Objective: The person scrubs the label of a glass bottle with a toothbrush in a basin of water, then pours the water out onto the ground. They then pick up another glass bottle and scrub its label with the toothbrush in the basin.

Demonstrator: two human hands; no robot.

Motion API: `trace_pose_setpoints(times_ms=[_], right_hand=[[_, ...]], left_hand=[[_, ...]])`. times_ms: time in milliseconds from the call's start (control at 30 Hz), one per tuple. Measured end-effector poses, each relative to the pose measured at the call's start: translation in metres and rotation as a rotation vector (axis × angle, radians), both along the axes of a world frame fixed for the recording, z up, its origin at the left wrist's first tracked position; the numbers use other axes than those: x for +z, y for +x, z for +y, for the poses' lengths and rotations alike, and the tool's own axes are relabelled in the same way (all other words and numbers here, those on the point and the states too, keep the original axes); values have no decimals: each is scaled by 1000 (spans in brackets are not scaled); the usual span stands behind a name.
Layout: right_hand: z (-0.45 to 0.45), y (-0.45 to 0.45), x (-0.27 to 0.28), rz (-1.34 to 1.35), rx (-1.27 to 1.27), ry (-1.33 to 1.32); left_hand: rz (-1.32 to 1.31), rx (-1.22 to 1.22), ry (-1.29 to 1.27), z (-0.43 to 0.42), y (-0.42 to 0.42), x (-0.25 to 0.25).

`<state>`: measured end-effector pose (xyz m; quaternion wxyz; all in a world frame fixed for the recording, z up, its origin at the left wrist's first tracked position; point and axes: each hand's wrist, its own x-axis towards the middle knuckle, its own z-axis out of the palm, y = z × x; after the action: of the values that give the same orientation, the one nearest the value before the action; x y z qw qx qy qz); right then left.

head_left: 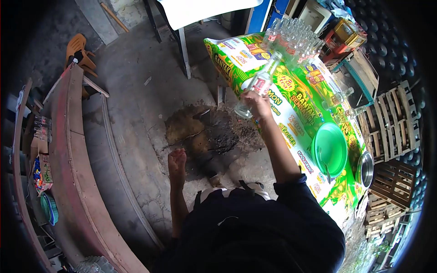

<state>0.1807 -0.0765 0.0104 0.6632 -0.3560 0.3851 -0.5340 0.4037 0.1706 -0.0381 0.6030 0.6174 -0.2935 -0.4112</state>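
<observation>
My right hand (pixel 257 103) is wrapped round a clear glass bottle (pixel 263 83) with a red and white label. The bottle is tilted, its neck toward the far end of the table and its base by the near edge. My left hand (pixel 177 160) hangs over the floor with its fingers curled in, and nothing shows in it. Many clear glass bottles (pixel 293 42) stand close together at the table's far end. A green basin (pixel 316 148) with a spoon-like utensil in it rests on the bright printed tablecloth (pixel 284 123).
Beside the basin sits a metal pot (pixel 365 169). A few bottles (pixel 339 98) lie along the table's right edge. Wooden pallets (pixel 393 120) lean further right. To the left runs a long brown bench (pixel 75 150); an orange chair (pixel 79 48) stands behind it.
</observation>
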Motion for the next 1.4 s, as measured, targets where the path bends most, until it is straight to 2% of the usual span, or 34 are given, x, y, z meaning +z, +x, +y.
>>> trace_pose_setpoints(times_ms=[67, 133, 167, 267, 300, 333, 400, 433, 467, 533, 600, 633, 667, 733, 833, 867, 933, 1033, 1067, 1133, 1233, 1267, 1333, 1400], right_hand=[[0, 7, 1, -154, -156, 81], [4, 5, 10, 534, -423, -420], [6, -6, 10, 751, -319, -446], [11, 5, 6, -179, -66, 32], [3, 6, 3, -310, -112, 82], [1, 4, -1, 57, -248, -114], [3, -6, 3, 719, -319, -425], [14, -1, 15, 421, -170, -335], [12, 0, 7, 36, 1, -35], [7, 7, 15, -286, -47, 158], [6, 10, 22, 347, -386, -296], [5, -1, 20, 686, -378, -418], [6, -4, 18, 573, -244, -445], [11, -4, 22, -117, 41, 73], [4, 4, 22, 349, -400, -295], [5, -3, 27, 392, -316, -340], [7, -8, 25, -67, 73, 43], [4, 14, 23, 172, -356, -243], [7, 9, 29, 438, -433, -449], [2, -1, 20, 444, -149, -327], [3, 11, 16, 313, -183, -183], [0, 13, 14, 532, -261, -405], [-10, 15, 1, 344, 60, -254], [-12, 29, -7, 542, 45, -456]], left_hand=[[3, -6, -1, -2, -3, -4], [-12, -20, 0, -2, -3, 2], [-1, -26, -2, -1, -1, 1], [25, -36, -12, -4, -2, -5], [23, -29, -5, -4, -3, -3], [19, -24, 7, -2, -4, -3], [-55, -61, -19, -1, -2, -10], [-52, -72, -40, -3, -1, -11], [-45, -85, -49, -2, -1, -13], [-63, -66, -20, -4, -4, -11], [-61, -67, -3, 2, -5, -4], [-50, -76, -10, 3, -6, -1], [-39, -81, -29, -1, -5, 1], [-67, -76, -1, 0, 1, -6], [-54, -64, -11, 4, -5, -11], [-52, -67, -30, 1, -2, -10], [-76, -76, -33, -2, 0, -9], [-121, -85, -18, -3, -5, -9], [-148, -90, -12, -3, -4, -8], [-148, -112, -30, -7, -3, -5], [-147, -95, -3, -5, -3, -8], [-152, -82, 16, -2, -1, -9], [-162, -80, -19, -3, 3, -7], [-165, -74, -14, 4, 9, -8]])
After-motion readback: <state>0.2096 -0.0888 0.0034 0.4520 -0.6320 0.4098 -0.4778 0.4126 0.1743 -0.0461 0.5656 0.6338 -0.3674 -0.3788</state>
